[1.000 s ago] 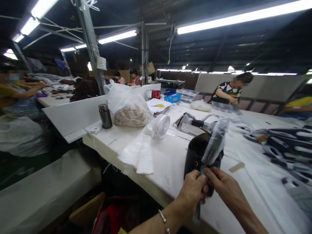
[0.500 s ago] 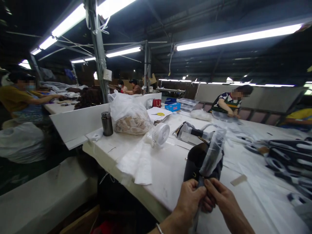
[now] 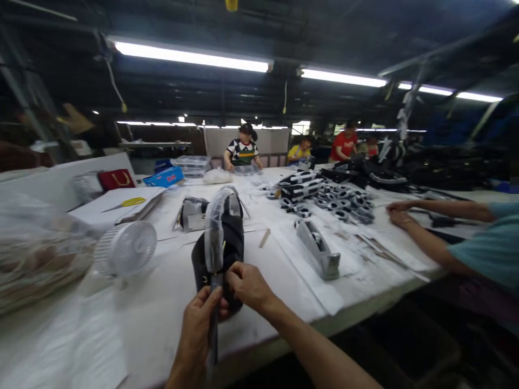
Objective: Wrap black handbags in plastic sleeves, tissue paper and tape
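A black handbag [image 3: 235, 232] stands on the white table, with a small gold emblem on its front. Its strap [image 3: 213, 235] arches over the top, wrapped in clear plastic. The grey lower length of that strap is pinched by the thumb and fingers of my left hand [image 3: 198, 319], and its tail hangs down past the fingers. My right hand [image 3: 249, 286] is closed at the bag, just right of the strap; its fingertips are partly hidden. Behind stands another black bag [image 3: 192, 215] with wrapping on it.
On the left are a white fan [image 3: 127, 248], yellow-handled scissors [image 3: 132, 202] and a plastic sack [image 3: 36, 259]. A tape dispenser [image 3: 318, 248] and a heap of wrapped rolled straps [image 3: 344, 202] lie to the right. A co-worker's hands [image 3: 399, 213] rest over the table's right side.
The view has swung right, bringing the tape dispenser and the co-worker's arms into sight. My right hand has shifted from the strap to just beside it; my left still grips the strap.
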`<state>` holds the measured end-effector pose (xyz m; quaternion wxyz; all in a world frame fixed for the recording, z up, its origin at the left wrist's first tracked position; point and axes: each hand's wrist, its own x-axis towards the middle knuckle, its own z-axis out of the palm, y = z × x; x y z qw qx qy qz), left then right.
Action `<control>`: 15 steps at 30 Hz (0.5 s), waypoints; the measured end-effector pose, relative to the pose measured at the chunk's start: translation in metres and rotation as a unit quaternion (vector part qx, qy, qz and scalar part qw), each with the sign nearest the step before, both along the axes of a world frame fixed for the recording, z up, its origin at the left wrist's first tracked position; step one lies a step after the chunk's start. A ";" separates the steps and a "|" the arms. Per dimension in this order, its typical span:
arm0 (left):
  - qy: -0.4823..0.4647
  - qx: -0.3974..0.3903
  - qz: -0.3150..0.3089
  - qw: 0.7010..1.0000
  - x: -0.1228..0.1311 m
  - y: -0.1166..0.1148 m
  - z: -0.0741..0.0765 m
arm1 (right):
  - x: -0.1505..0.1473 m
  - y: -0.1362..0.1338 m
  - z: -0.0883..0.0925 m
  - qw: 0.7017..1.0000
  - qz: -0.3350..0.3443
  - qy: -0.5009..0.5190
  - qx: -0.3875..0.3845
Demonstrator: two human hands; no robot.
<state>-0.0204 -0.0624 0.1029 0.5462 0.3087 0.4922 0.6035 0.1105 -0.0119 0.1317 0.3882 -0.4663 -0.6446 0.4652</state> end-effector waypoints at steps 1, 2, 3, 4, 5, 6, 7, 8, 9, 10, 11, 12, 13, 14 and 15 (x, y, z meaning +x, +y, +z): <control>0.007 -0.004 0.002 1.000 0.000 -0.001 0.002 | 0.013 0.001 0.002 0.999 -0.021 -0.014 0.020; 0.012 -0.010 0.005 1.000 0.000 -0.001 0.004 | 0.029 0.003 0.003 0.998 -0.052 -0.032 0.032; 0.016 -0.015 0.007 1.000 0.000 -0.001 0.005 | 0.050 0.004 0.004 0.993 -0.093 -0.055 0.039; 0.019 -0.020 0.010 1.000 0.000 -0.001 0.006 | 0.074 0.006 0.005 0.986 -0.138 -0.079 0.042; 0.022 -0.024 0.012 0.999 0.000 -0.001 0.006 | 0.101 0.008 0.006 0.971 -0.198 -0.119 0.056; 0.022 -0.028 0.016 0.999 0.000 0.000 0.006 | 0.129 0.011 0.006 0.957 -0.245 -0.142 0.065; 0.021 -0.031 0.020 0.999 -0.001 0.000 0.005 | 0.156 0.014 0.007 0.944 -0.282 -0.158 0.071; 0.020 -0.034 0.022 0.999 -0.001 0.001 0.004 | 0.182 0.017 0.008 0.928 -0.319 -0.177 0.073; 0.019 -0.037 0.025 0.999 -0.001 0.001 0.004 | 0.205 0.021 0.009 0.912 -0.351 -0.195 0.078; 0.017 -0.039 0.028 0.999 0.000 0.001 0.003 | 0.225 0.025 0.010 0.900 -0.373 -0.211 0.078; 0.017 -0.040 0.030 0.999 0.000 0.001 0.003 | 0.240 0.030 0.011 0.892 -0.385 -0.225 0.077; 0.017 -0.040 0.030 0.999 0.001 0.001 0.003 | 0.252 0.035 0.013 0.886 -0.389 -0.238 0.077; 0.018 -0.039 0.030 0.999 0.002 0.000 0.003 | 0.260 0.041 0.015 0.884 -0.389 -0.250 0.076; 0.019 -0.038 0.032 0.999 0.003 0.000 0.004 | 0.266 0.046 0.017 0.882 -0.386 -0.261 0.075; 0.019 -0.037 0.033 0.999 0.004 0.000 0.005 | 0.270 0.052 0.019 0.880 -0.382 -0.272 0.074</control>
